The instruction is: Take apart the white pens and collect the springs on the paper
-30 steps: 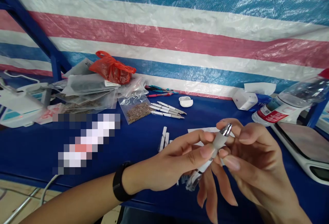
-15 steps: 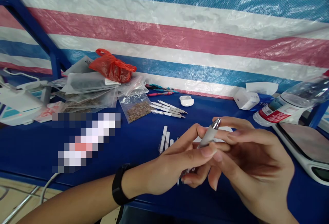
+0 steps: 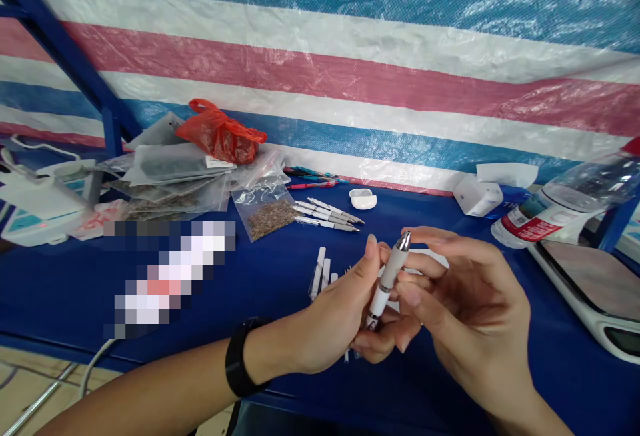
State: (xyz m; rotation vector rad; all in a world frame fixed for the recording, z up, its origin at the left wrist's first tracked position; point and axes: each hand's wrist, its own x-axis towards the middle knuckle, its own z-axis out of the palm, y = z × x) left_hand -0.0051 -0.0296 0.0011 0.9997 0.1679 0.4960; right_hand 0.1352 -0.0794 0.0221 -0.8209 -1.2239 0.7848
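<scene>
Head view: left hand and right hand both pinch a white pen between fingertips, metal tip upward, above the blue tabletop; white barrels lie left of the pen, assembled pens beyond it

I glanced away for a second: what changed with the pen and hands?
The pen shifted left and now stands more upright, tip still up. The left hand and right hand both keep hold of it. The loose pens and clear bag on the table have not moved.
</scene>
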